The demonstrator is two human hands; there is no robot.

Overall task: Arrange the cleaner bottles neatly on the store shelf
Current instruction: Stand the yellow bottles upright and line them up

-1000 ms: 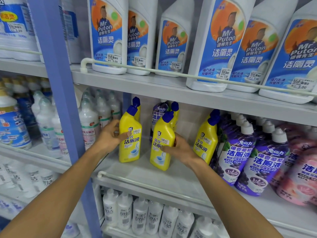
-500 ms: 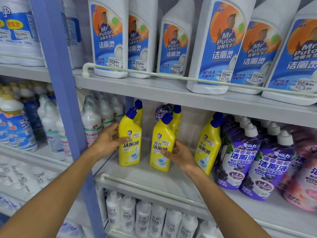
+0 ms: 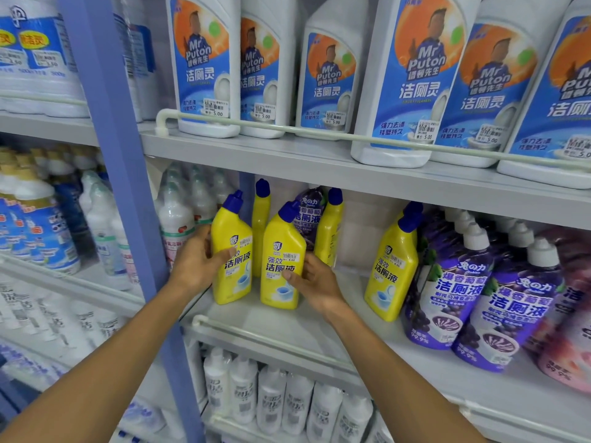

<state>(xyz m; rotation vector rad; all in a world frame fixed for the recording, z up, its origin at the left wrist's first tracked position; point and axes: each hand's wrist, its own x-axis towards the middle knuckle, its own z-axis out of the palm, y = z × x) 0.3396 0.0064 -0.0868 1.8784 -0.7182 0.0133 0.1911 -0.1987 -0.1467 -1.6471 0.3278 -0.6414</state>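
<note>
Along the front edge of the middle shelf (image 3: pixel 351 302) runs a low guard rail (image 3: pixel 275 345), and both forearms reach in over it. Just past it the left hand (image 3: pixel 198 263) is clamped on the leftmost yellow bottle (image 3: pixel 235 225), thumb across the label and fingers round its far side. The right hand (image 3: pixel 316 282) grips the second yellow bottle (image 3: pixel 278 247) the same way, with its fingers tucked behind. Both bottles stand on the shelf, almost touching. A third yellow bottle (image 3: pixel 390 266) stands well apart to the right, close against the purple bottles (image 3: pixel 447 282).

These bottles are tall on narrow bases, so a shove given high on the body would likely tip one rather than slide it. A tipped one could roll toward the rail. The left knuckles sit just beside the white bottles (image 3: pixel 176 219) by the blue post (image 3: pixel 128 187) — a sideways move could nudge those over.

Farther back stand two more yellow bottles (image 3: pixel 329 231) with a stray purple bottle (image 3: pixel 308 215) between them. Pushing the front pair straight back risks knocking that back row — or burying the stray out of sight behind them.
</note>
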